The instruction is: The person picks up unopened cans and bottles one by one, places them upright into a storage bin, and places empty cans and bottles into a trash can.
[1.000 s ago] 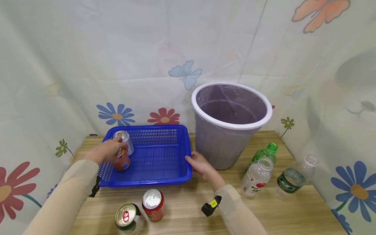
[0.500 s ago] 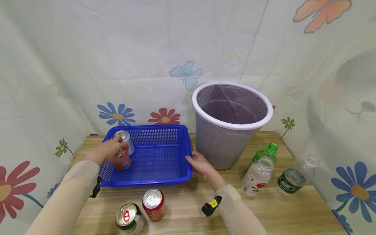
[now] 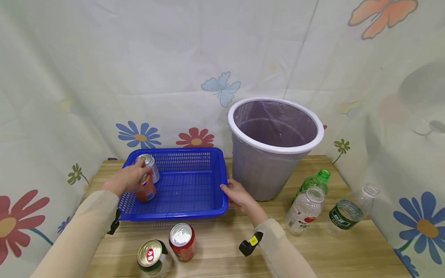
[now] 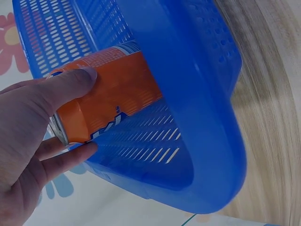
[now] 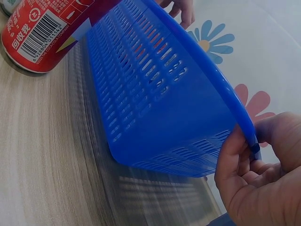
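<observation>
My left hand (image 3: 128,178) grips an orange soda can (image 3: 146,189) by its upper end, inside the left part of a blue plastic basket (image 3: 184,215). In the left wrist view the thumb lies on the orange can (image 4: 113,84) and the fingers curl round its top end. Just behind it in the basket stands a silver-white can (image 3: 153,170), partly covered by the hand. At the basket's right end, my right hand (image 3: 238,193) pinches the rim; the right wrist view shows thumb and curled fingers on the basket's rim (image 5: 225,89).
In front of the basket stand a red Coca-Cola can (image 3: 184,247) and a dark green and gold can (image 3: 156,258). A lined grey bin (image 3: 259,173) is behind my right hand. A green bottle (image 3: 314,181), a clear bottle (image 3: 304,210) and a green-labelled bottle (image 3: 347,212) stand right.
</observation>
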{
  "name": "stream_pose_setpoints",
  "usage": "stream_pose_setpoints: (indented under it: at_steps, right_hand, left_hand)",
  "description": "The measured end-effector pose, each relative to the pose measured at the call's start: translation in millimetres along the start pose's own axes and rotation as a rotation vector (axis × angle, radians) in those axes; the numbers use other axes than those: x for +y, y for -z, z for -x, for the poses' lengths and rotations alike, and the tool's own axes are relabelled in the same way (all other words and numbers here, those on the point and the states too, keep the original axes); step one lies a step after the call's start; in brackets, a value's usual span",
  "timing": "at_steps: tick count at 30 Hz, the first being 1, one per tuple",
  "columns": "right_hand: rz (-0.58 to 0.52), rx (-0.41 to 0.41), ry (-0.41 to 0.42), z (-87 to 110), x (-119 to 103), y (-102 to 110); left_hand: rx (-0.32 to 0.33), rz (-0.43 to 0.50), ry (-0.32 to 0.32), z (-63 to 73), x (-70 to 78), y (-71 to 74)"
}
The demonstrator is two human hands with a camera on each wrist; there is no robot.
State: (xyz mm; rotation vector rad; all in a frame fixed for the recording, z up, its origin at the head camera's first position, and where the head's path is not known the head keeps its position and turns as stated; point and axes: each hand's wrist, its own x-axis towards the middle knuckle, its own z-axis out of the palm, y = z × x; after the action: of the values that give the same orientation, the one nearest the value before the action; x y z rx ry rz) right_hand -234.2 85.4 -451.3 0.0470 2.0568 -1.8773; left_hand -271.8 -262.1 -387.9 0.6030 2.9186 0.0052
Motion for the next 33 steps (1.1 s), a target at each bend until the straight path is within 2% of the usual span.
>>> stream_pose_setpoints:
  at_steps: [10,17,33]
  right_hand:
    - [-0.013,0.0,-0.006,1.4,-0.6,0.1]
    - [-0.015,0.01,0.0,0.6,-0.2,-0.5]
    - [-0.023,0.013,-0.015,0.8,-2.1,-0.3]
  left_hand:
    - [-0.001,-0.014,0.034,0.1,1.5,-0.7]
    - [0.068,-0.069,-0.01,2.4,2.6,-2.2]
    - [0.059,-0.096,-0.021,7.3,2.8,0.9]
